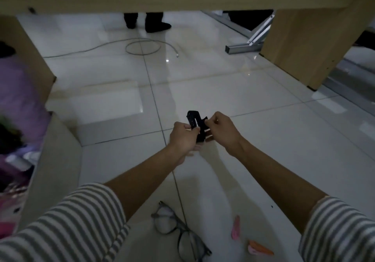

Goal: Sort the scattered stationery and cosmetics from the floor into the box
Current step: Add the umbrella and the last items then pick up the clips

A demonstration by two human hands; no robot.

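A small black clip-like object (195,122) is held above the white tiled floor at the middle of the view. My left hand (183,138) grips its lower left side, and my right hand (221,129) pinches its right edge. On the floor close to me lie a pair of dark-framed glasses (178,233), a pink item (235,230) and an orange-pink item (259,248). The box (58,152) stands at the left, with blurred purple, pink and white items inside it.
A wooden table spans the top, with a leg at the left (28,58) and one at the right (316,44). A grey cable (142,47) coils on the floor beyond. Another person's dark shoes (154,23) stand farther back, next to a metal frame (253,38).
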